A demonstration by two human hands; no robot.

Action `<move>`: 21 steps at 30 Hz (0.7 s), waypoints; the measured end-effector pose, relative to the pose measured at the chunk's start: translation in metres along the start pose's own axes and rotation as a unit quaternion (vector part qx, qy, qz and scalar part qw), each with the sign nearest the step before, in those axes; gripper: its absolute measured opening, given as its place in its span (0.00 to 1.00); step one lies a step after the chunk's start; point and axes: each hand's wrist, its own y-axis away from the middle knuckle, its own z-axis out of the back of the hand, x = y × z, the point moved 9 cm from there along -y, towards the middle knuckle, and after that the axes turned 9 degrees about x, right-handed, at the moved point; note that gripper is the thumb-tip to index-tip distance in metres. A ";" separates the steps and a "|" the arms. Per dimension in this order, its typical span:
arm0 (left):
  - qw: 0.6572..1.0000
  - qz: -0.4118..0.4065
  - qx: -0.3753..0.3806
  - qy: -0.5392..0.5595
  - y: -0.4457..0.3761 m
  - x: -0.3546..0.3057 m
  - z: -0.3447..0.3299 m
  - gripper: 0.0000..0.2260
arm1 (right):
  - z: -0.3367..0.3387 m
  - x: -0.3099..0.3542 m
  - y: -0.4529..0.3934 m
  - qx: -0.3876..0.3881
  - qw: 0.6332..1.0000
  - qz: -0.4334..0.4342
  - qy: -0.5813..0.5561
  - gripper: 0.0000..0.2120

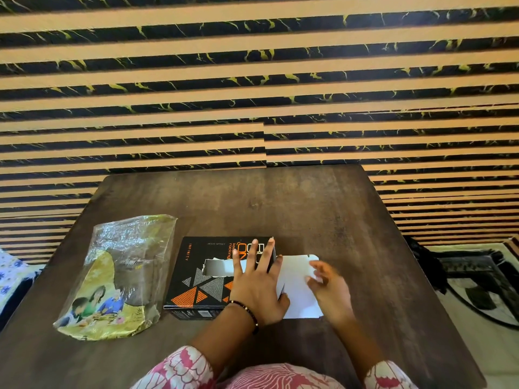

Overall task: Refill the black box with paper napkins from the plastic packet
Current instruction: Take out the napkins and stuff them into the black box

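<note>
The black box [196, 279], light stiff card, sits under my left hand [257, 284], fingers [254, 249] flat and spread; my right hand [328, 287], fingers loosely curled, hovers at its white end flap [297, 279].

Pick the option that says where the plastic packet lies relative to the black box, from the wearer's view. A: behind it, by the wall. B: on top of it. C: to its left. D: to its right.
C: the plastic packet lies on the table to the left of the black box, apart from it.
</note>
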 end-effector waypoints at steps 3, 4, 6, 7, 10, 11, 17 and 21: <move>1.000 0.002 0.003 0.005 0.000 0.000 0.000 0.34 | 0.020 -0.005 0.004 -0.082 0.996 -0.022 0.028 0.18; 1.000 0.002 0.005 0.005 0.000 0.000 0.000 0.34 | 0.020 -0.009 0.004 -0.076 0.996 -0.035 0.019 0.18; 1.000 0.001 0.006 0.005 0.000 0.001 0.000 0.34 | 0.010 -0.012 0.006 -0.028 0.998 -0.055 -0.018 0.15; 1.000 0.001 0.005 0.007 -0.001 0.000 0.001 0.34 | 0.002 -0.012 0.006 -0.005 0.998 -0.055 -0.036 0.14; 1.000 -0.001 0.002 0.017 0.001 0.000 0.001 0.34 | -0.018 0.000 0.012 0.027 0.997 -0.041 -0.066 0.15; 1.000 -0.002 0.000 0.018 0.001 0.000 0.001 0.34 | -0.023 0.008 0.014 0.038 0.996 -0.029 -0.079 0.15; 0.997 -0.016 -0.041 0.055 0.003 0.004 0.007 0.32 | -0.057 0.026 0.024 0.104 0.973 -0.013 -0.207 0.18; 0.986 -0.004 -0.094 0.134 0.011 0.012 0.014 0.30 | -0.062 0.038 0.020 0.151 0.972 0.017 -0.180 0.16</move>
